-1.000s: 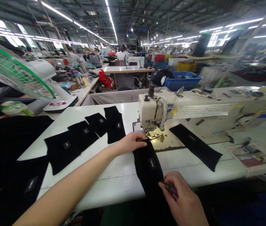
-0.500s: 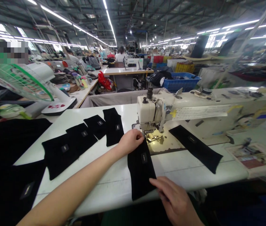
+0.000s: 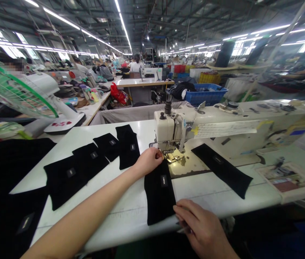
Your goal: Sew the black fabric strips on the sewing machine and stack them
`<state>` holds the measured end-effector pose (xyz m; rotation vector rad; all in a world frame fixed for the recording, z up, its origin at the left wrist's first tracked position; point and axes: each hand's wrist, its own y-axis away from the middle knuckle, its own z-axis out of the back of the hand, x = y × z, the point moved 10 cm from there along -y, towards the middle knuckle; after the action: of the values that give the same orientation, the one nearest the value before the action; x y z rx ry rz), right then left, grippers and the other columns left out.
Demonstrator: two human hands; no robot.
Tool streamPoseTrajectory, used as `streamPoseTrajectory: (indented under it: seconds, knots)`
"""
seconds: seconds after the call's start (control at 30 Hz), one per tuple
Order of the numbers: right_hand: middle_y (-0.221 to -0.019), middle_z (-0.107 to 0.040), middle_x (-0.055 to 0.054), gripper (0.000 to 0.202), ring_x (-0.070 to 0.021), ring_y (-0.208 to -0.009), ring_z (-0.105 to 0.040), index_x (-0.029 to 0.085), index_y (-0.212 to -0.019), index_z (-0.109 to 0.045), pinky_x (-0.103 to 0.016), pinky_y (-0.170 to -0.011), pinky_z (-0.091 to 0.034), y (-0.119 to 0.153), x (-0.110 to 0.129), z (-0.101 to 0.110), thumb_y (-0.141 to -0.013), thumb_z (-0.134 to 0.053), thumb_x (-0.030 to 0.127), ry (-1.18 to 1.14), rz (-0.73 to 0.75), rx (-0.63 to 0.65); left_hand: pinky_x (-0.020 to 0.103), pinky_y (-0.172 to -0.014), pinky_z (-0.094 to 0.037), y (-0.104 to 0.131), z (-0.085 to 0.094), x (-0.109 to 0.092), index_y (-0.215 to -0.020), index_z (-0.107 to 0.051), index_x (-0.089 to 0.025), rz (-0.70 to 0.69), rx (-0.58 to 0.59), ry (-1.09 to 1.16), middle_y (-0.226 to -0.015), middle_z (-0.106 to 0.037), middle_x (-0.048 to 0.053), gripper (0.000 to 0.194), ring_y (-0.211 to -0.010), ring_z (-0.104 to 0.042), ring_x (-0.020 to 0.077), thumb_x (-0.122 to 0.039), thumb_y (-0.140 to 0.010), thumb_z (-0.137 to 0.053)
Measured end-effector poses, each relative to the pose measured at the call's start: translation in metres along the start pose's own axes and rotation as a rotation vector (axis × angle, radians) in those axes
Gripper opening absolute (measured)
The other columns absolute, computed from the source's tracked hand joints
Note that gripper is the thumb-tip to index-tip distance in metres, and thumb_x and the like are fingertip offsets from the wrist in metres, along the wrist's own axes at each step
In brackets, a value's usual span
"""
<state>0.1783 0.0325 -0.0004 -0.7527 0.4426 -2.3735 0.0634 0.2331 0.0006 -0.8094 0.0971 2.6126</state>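
My left fingertips sit close by the presser foot: a pinch risk, I judge.
Centre frame, my left hand (image 3: 149, 160) has its fingers narrowed on the upper end of the black panel (image 3: 160, 201), which lies on the table (image 3: 126, 216) beside the presser foot (image 3: 176, 157). Lower right of centre, my right hand (image 3: 203, 226) holds a blurred small tool (image 3: 186, 228), fingertips at the panel's edge. An uneven pull there could skew the cloth; the tool's tip could snag it.
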Motion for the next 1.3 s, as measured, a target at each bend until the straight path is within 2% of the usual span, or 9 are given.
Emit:
streamPoseTrajectory:
  seconds: [0.33,0.53,0.77,0.87,0.97,1.03,1.17,1.23,1.3]
  knots:
    - [-0.107,-0.07,-0.008,0.037,-0.0169,-0.083,-0.07,0.019,-0.113,-0.065,-0.024,-0.069,-0.056,-0.001,-0.004,-0.003,-0.086,-0.043,0.006,-0.029,-0.044,0.014,0.026,-0.059,-0.038,-0.001,0.002,0.003,-0.065,-0.06,-0.018,0.046,-0.014,-0.056,-0.069,-0.065,0.001,0.016,-0.063,-0.059,0.0165,-0.018,-0.08,-0.06]
    - [-0.101,-0.07,-0.006,0.044,-0.0156,-0.076,-0.068,0.021,-0.106,-0.066,-0.023,-0.064,-0.052,-0.005,-0.002,0.001,-0.073,-0.043,0.002,-0.038,-0.069,0.001,0.025,-0.059,-0.037,-0.002,0.0,0.008,-0.067,-0.06,-0.018,0.063,-0.008,-0.065,-0.069,-0.065,0.0,0.014,-0.063,-0.06,0.0161,-0.019,-0.08,-0.06]
    - [-0.102,-0.072,-0.006,0.041,-0.0181,-0.08,-0.068,0.02,-0.102,-0.066,-0.025,-0.062,-0.049,-0.01,0.002,0.003,-0.073,-0.043,0.001,0.022,-0.05,-0.001,0.026,-0.058,-0.036,-0.008,0.003,0.01,-0.067,-0.058,-0.018,0.069,-0.005,-0.114,-0.067,-0.062,-0.001,0.016,-0.063,-0.058,0.0156,-0.02,-0.082,-0.061]
    - [-0.108,-0.072,-0.006,0.04,-0.0189,-0.082,-0.068,0.021,-0.103,-0.066,-0.026,-0.062,-0.049,-0.01,0.001,0.001,-0.076,-0.044,0.002,0.049,-0.058,0.025,0.027,-0.064,-0.042,-0.004,0.007,0.006,-0.075,-0.061,-0.018,0.058,-0.018,-0.144,-0.077,-0.064,0.002,0.01,-0.073,-0.06,0.0181,-0.021,-0.085,-0.062]
    - [-0.114,-0.071,-0.007,0.043,-0.0191,-0.085,-0.068,0.021,-0.111,-0.065,-0.027,-0.064,-0.049,-0.006,0.003,0.0,-0.079,-0.044,0.001,0.074,-0.038,0.034,0.036,-0.08,-0.047,0.019,0.019,-0.014,-0.096,-0.064,-0.014,-0.016,-0.164,-0.331,-0.102,-0.064,0.012,0.01,-0.095,-0.06,0.0264,-0.02,-0.088,-0.061]
    - [-0.116,-0.071,-0.007,0.045,-0.0193,-0.085,-0.068,0.02,-0.115,-0.064,-0.028,-0.064,-0.049,-0.003,0.004,0.001,-0.08,-0.043,0.001,0.1,-0.014,0.031,0.043,-0.085,-0.048,0.048,0.019,-0.039,-0.099,-0.065,-0.013,-0.158,-0.222,-0.465,-0.107,-0.063,0.014,0.012,-0.101,-0.057,0.0296,-0.018,-0.091,-0.057]
    - [-0.119,-0.07,-0.009,0.043,-0.0199,-0.086,-0.069,0.017,-0.118,-0.064,-0.029,-0.064,-0.05,0.002,0.006,0.001,-0.083,-0.043,0.002,0.133,0.015,0.033,0.035,-0.078,-0.054,0.125,-0.02,-0.089,-0.09,-0.067,-0.017,-0.601,0.087,-0.264,-0.094,-0.066,0.008,0.019,-0.089,-0.06,0.022,-0.021,-0.097,-0.049]
    - [-0.12,-0.07,-0.009,0.045,-0.0206,-0.09,-0.069,0.016,-0.12,-0.063,-0.03,-0.067,-0.051,0.004,0.006,0.001,-0.082,-0.043,0.003,0.134,0.015,0.044,0.035,-0.083,-0.056,0.155,-0.028,-0.099,-0.105,-0.066,-0.015,-0.706,0.141,-0.236,-0.103,-0.067,0.01,0.02,-0.098,-0.061,0.0233,-0.019,-0.096,-0.049]
    - [-0.119,-0.069,-0.009,0.048,-0.0212,-0.092,-0.069,0.016,-0.122,-0.062,-0.03,-0.068,-0.051,0.005,0.004,0.0,-0.08,-0.043,0.003,0.123,0.001,0.071,0.038,-0.091,-0.057,0.171,-0.028,-0.1,-0.12,-0.062,-0.01,-0.754,0.106,-0.267,-0.114,-0.067,0.013,0.029,-0.111,-0.06,0.0268,-0.017,-0.096,-0.047]
